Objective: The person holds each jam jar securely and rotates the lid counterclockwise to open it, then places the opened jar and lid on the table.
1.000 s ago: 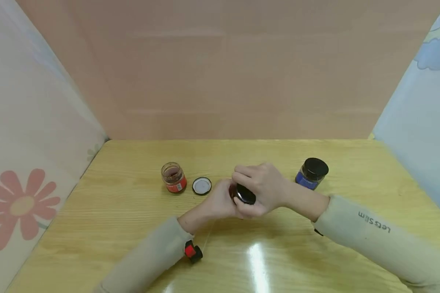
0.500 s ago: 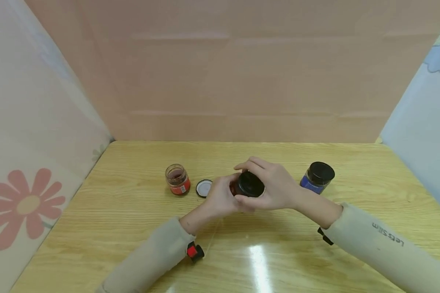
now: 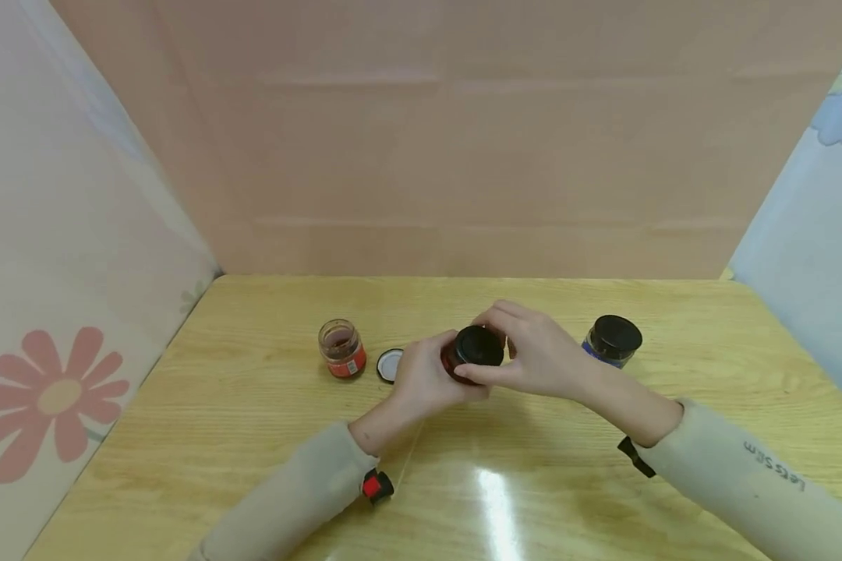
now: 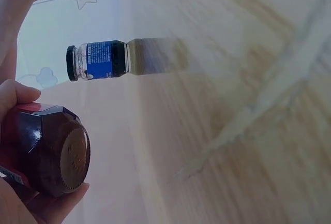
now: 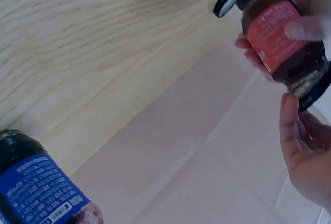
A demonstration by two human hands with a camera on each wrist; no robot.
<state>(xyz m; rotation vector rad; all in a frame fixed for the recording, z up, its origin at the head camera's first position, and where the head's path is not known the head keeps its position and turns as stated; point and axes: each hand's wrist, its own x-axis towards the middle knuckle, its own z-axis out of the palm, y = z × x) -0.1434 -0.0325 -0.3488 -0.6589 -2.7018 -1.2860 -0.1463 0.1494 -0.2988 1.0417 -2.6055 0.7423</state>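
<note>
In the head view my left hand [image 3: 424, 378] grips the body of a red-labelled glass jar [image 5: 274, 32] from the left. Dark contents fill it, and its ribbed base shows in the left wrist view. The black lid [image 3: 479, 345] sits on the jar. My right hand [image 3: 540, 351] holds this lid at its edge, thumb on the near side and fingers curved round the far right. Held above the table, the jar leans with its lid towards the head camera. Parts of the jar's body are hidden behind my left hand.
To the left stands a lidless red-labelled jar [image 3: 344, 362] with some dark contents. A loose lid [image 3: 389, 365] lies beside it, white inside up, partly behind my left hand. Back right is a blue-labelled jar [image 3: 615, 339] with a black lid. Walls rise behind the wooden table [image 3: 252, 436].
My right hand has turned about the lid and its fingers have spread from a tighter grip. The jar has tipped, so the lid's top shows more. My left hand keeps its grip.
</note>
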